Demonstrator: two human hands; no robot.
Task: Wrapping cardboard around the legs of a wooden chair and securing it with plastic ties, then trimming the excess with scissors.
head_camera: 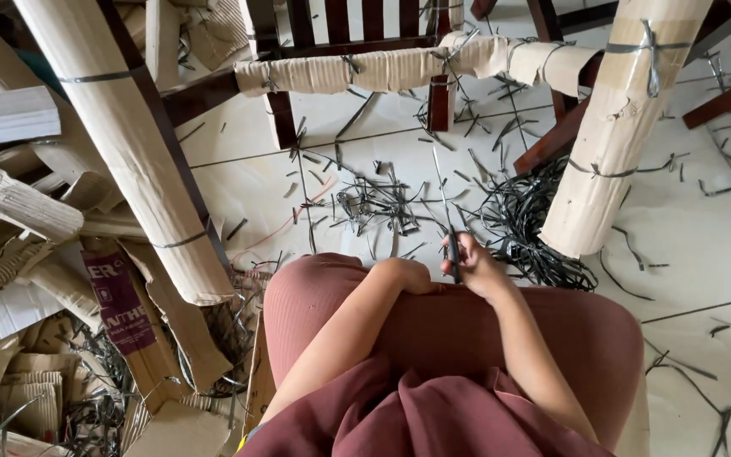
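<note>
My right hand (474, 264) is closed on a thin black plastic strap (442, 200) that rises up and away from my knee. My left hand (412, 275) rests curled on my knee beside it, fingers closed, and whether it pinches the strap's lower end is hidden. Both hands sit above my lap, covered in reddish-brown cloth (458, 338). Just ahead on the pale tiled floor lies a scatter of cut black strap pieces (376, 203) and a tangled heap of strap (522, 224).
Dark wooden chair legs wrapped in corrugated cardboard and tied with black strap stand around me: one at left (133, 144), one at right (615, 127), a wrapped rail (399, 68) across the back. Torn cardboard pieces (35, 338) pile up at the left.
</note>
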